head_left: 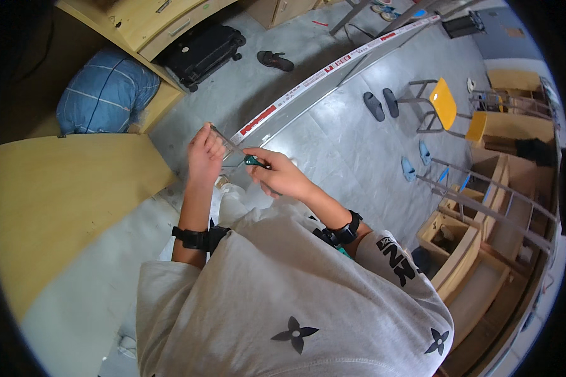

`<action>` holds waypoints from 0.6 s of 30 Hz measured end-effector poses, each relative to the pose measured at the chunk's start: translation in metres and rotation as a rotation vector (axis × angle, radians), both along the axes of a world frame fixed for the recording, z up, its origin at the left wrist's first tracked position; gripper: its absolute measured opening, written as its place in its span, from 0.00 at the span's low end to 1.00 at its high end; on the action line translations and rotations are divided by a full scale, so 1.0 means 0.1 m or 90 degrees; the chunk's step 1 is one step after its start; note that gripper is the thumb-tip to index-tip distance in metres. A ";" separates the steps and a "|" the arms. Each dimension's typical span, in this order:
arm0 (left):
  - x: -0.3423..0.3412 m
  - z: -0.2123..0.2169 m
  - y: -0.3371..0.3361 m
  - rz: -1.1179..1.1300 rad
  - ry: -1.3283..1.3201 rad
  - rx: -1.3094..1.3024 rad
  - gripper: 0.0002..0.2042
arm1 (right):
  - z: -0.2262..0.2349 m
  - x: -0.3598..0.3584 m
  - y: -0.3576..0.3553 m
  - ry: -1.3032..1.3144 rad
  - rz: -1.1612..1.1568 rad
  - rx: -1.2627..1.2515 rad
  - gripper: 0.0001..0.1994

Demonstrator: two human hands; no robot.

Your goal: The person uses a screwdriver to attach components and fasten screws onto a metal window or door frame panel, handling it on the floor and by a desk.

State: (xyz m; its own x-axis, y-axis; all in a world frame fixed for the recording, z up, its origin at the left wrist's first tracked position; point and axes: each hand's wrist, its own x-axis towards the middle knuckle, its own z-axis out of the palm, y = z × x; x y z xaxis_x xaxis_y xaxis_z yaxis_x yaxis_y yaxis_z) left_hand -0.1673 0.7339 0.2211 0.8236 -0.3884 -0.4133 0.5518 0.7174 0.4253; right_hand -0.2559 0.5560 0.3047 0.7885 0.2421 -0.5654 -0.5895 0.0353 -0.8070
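In front of my body, my right hand [282, 174] is closed around the dark green handle of a screwdriver [256, 161]. Its thin shaft points up and left, toward my other hand. My left hand [205, 152] is closed, fingers curled, beside the near end of a long panel [287, 117]. What those fingers grip is hidden. The panel stands on edge and runs away to the far right, with printed red and white tape along its top.
An open wooden door [75, 207] is at left, below a cupboard holding a blue checked bundle [104, 91]. A black suitcase [204, 55], a sandal [275, 61] and dark slippers [381, 105] lie on the floor. Right: a yellow chair [443, 103] and wooden drawers [449, 242].
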 end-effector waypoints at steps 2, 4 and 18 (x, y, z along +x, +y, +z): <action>-0.12 -0.09 -0.24 0.045 0.085 0.029 0.08 | -0.18 0.08 -0.30 0.003 0.066 -0.028 0.24; -0.26 -0.33 -0.47 0.077 0.111 -0.003 0.08 | -0.38 0.12 -0.60 -0.051 0.073 -0.067 0.21; -0.77 -0.99 -1.24 0.384 0.371 -0.068 0.07 | -1.09 0.37 -1.10 0.064 0.391 -0.150 0.20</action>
State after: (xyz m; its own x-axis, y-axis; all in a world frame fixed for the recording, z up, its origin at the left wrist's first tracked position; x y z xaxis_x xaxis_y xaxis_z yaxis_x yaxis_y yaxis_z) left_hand -0.2443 0.6098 0.1224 0.5688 -0.0114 -0.8224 0.1706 0.9798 0.1044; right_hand -0.2190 0.4465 0.1952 0.4870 0.4918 -0.7218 -0.5195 -0.5012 -0.6920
